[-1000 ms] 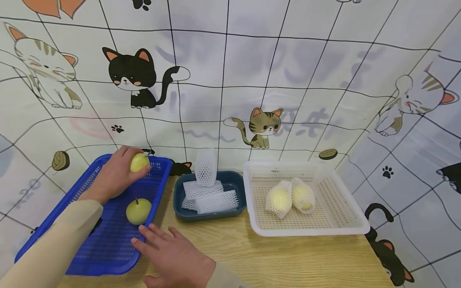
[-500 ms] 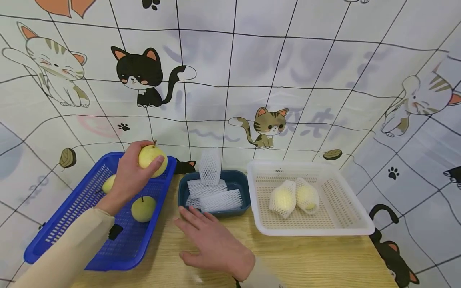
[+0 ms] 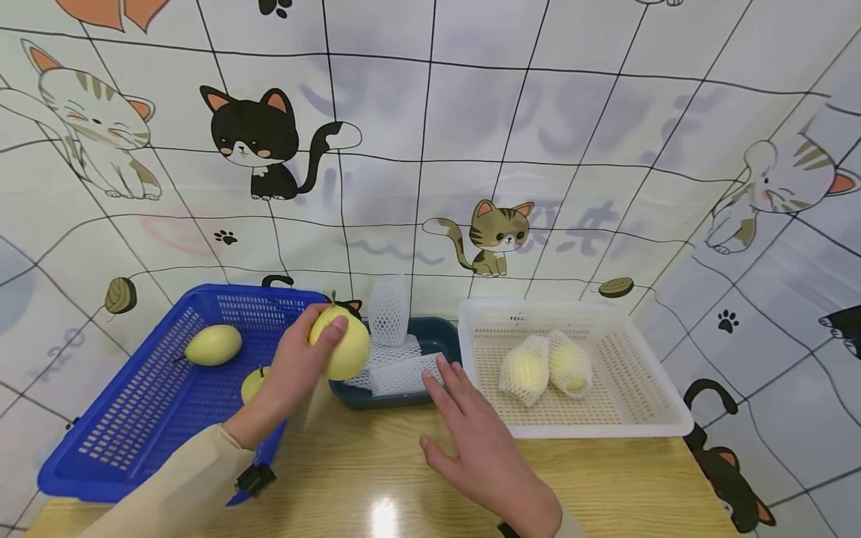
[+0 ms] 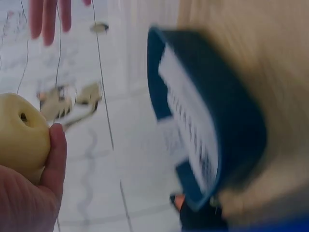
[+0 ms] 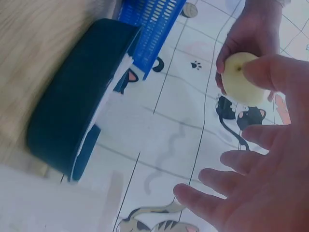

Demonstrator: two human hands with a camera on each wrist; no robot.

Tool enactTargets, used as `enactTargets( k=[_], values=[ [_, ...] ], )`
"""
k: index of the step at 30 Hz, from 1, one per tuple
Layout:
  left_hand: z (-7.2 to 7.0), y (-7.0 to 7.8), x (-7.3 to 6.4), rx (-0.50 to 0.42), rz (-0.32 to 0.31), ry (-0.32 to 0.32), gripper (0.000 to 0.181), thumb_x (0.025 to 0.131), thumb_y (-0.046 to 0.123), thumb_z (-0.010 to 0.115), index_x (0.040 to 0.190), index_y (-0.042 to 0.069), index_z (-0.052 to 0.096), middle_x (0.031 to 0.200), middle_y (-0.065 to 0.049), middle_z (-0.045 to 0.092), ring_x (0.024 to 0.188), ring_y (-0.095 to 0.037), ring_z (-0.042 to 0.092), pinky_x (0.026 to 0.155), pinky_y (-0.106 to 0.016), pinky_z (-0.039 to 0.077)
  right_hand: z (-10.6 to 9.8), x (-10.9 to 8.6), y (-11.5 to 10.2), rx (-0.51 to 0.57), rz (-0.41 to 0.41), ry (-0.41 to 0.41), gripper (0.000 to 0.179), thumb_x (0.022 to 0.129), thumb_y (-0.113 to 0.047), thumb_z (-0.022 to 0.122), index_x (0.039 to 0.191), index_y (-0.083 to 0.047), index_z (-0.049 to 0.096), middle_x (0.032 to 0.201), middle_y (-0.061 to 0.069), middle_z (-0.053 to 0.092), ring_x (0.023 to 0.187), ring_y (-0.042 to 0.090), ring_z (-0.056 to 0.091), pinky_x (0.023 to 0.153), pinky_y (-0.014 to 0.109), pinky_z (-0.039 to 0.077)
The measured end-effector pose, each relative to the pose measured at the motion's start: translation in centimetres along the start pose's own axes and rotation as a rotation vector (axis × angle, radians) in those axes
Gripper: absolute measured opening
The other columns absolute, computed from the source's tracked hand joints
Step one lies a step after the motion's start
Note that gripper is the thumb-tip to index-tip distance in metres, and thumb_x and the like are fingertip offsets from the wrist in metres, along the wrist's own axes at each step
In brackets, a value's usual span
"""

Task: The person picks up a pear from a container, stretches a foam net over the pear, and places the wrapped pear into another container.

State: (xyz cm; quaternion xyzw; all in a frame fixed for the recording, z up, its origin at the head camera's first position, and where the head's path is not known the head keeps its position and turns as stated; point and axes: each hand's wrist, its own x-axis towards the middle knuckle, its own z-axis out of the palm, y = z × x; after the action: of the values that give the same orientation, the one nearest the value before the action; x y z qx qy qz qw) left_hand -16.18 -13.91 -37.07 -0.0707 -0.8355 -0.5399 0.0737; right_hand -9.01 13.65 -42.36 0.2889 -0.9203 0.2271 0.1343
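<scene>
Left hand: I see the left hand (image 3: 296,366) holding one yellow pear (image 3: 346,347), with the fingers and thumb closed around it.
Yellow pear: it is lifted in the hand, left of the middle of the head view, in front of the left end of the dark tray; its stem points up.
Right hand: the right hand (image 3: 480,441) is spread wide, with straight fingers and nothing held, right of the lower middle; its fingertips are near the foam nets, and whether they touch I cannot tell.
Dark tray: in the dark tray (image 3: 383,401), at the centre, are white foam nets (image 3: 403,376) lying across one another, and one standing net (image 3: 388,312) is upright at the back.
Blue basket: in the blue basket (image 3: 161,407), on the left, one loose pear (image 3: 213,345) lies on its side, and a second pear (image 3: 252,384) is partly hidden behind the left arm.
White basket: in the white basket (image 3: 605,431), on the right, two wrapped pears (image 3: 525,371) rest side by side, each inside its own net.
Table: the wooden table (image 3: 350,456) carries all three containers.
</scene>
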Motion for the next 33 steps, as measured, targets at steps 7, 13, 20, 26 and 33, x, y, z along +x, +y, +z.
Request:
enactTargets(
  k=[7, 13, 20, 26, 33],
  values=[
    [3.2, 0.7, -2.7, -0.372, -0.233, -0.177, 0.046, 0.109, 0.039, 0.050, 0.139, 0.005, 0.051, 0.117, -0.017, 0.062, 0.093, -0.021, 0.065, 0.081, -0.035, 0.056, -0.3, -1.6, 0.4, 0.092, 0.127, 0.043, 0.079, 0.093, -0.028, 0.076, 0.161, -0.016, 0.038, 0.170, -0.007, 0.023, 0.154, 0.024, 0.027, 0.114, 0.054, 0.039],
    [5.0, 0.7, -5.2, -0.634, -0.403, -0.307, 0.060, 0.109, 0.050, 0.045, 0.144, 0.001, 0.039, 0.123, -0.015, 0.058, 0.102, -0.021, 0.064, 0.088, -0.039, 0.056, -0.8, -2.3, 0.0, 0.177, 0.236, 0.106, 0.071, 0.094, -0.026, 0.076, 0.158, -0.020, 0.045, 0.164, -0.013, 0.034, 0.150, 0.021, 0.036, 0.112, 0.055, 0.041],
    [6.3, -1.1, -7.0, -0.793, -0.458, -0.395, 0.058, 0.106, 0.042, 0.043, 0.148, 0.004, 0.028, 0.128, -0.014, 0.054, 0.106, -0.022, 0.062, 0.090, -0.044, 0.055, -0.5, -2.6, -0.1, 0.185, 0.222, 0.111, 0.064, 0.096, -0.024, 0.074, 0.155, -0.017, 0.049, 0.160, -0.007, 0.044, 0.144, 0.021, 0.045, 0.110, 0.053, 0.043],
    [7.3, -2.9, -8.1, -0.745, -0.462, -0.460, 0.060, 0.103, 0.028, 0.049, 0.150, 0.003, 0.021, 0.136, -0.019, 0.047, 0.108, -0.024, 0.061, 0.088, -0.041, 0.055, 0.1, -3.0, -0.1, 0.197, 0.212, 0.099, 0.057, 0.095, -0.022, 0.073, 0.149, -0.014, 0.057, 0.157, -0.006, 0.049, 0.141, 0.021, 0.049, 0.107, 0.052, 0.047],
    [8.4, -5.3, -8.9, -0.535, -0.423, -0.419, 0.068, 0.102, 0.034, 0.064, 0.147, -0.007, 0.033, 0.130, -0.021, 0.057, 0.104, -0.023, 0.065, 0.083, -0.038, 0.057, 1.2, -3.3, -0.4, 0.212, 0.198, 0.023, 0.048, 0.095, -0.020, 0.073, 0.141, -0.012, 0.064, 0.143, -0.001, 0.063, 0.129, 0.021, 0.060, 0.101, 0.047, 0.053]
  ],
)
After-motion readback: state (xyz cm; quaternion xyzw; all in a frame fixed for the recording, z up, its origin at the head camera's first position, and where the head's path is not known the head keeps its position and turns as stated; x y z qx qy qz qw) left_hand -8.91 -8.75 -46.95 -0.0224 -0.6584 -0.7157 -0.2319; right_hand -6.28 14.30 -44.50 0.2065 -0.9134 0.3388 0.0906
